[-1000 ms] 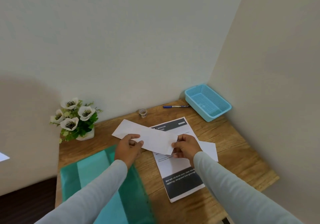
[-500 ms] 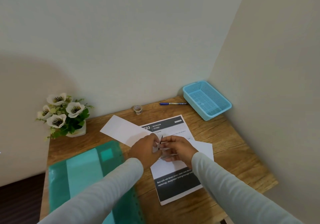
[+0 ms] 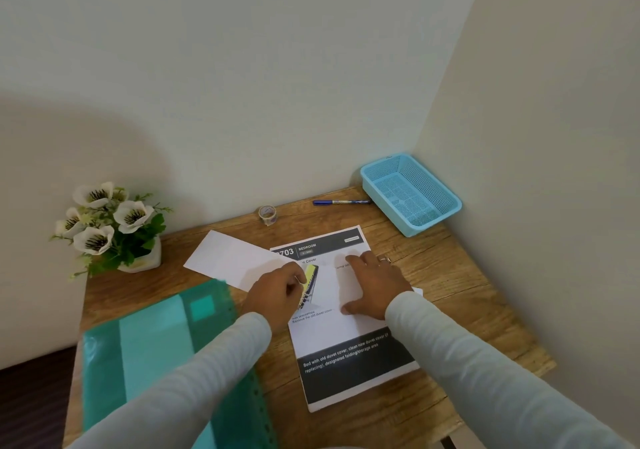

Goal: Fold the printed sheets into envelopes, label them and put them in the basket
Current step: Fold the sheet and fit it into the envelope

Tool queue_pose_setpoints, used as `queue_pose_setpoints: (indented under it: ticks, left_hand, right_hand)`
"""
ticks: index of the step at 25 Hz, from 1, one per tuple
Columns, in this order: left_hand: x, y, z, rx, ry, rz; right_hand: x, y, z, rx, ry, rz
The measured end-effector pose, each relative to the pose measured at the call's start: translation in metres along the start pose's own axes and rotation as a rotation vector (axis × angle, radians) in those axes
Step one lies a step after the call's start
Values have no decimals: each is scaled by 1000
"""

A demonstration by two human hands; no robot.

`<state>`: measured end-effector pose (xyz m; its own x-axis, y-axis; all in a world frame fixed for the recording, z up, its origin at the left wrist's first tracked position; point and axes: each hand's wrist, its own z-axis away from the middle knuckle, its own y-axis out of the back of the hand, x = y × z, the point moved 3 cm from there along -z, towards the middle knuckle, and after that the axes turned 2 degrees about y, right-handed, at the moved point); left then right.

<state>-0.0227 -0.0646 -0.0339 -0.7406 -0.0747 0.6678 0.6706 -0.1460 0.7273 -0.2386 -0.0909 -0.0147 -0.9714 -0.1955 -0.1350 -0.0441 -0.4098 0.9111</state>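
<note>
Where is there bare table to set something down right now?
The table is bare right of the printed sheets, between the basket and its front edge. A narrower strip runs between the flower pot and the green folder. The centre is crowded: left hand, right hand, folded sheet and envelope overlap there.

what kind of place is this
Probably a small home or office desk corner: a wooden table against two walls, with printed sheets, a blue pen and potted flowers.

Left hand (image 3: 277, 294) and right hand (image 3: 375, 285) hide the printed sheet's (image 3: 349, 369) middle; a yellow strip (image 3: 309, 284), perhaps printed, is blurred.
</note>
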Motion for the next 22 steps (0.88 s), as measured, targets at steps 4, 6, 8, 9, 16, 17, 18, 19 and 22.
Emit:
queue_pose_setpoints:
  ticks: [4,6,8,9,16,17,18,19,22]
  left_hand:
    - [-2,-4,2,-31,-1,-49]
    - [-1,-6,2,-40,3,-46]
    - [1,-5,1,-48,23,-36]
    - [2,-4,1,-41,34,-23]
    - [3,-4,-2,9,124,134]
    - [4,-4,-3,13,128,132]
    - [5,-4,-4,17,130,124]
    - [6,-4,-5,19,129,119]
    - [8,-5,-6,23,121,115]
  right_hand:
    - [1,4,-1,-43,-34,-44]
    - [3,5,1,-23,-33,-117]
    - [8,6,4,37,-38,-250]
    - [10,6,5,76,-50,-333]
    - [8,18,10,262,-94,-510]
    - [8,19,11,268,-97,-513]
    - [7,19,11,267,-96,-513]
    - [6,19,11,261,-93,-514]
    - [7,22,13,269,-93,-535]
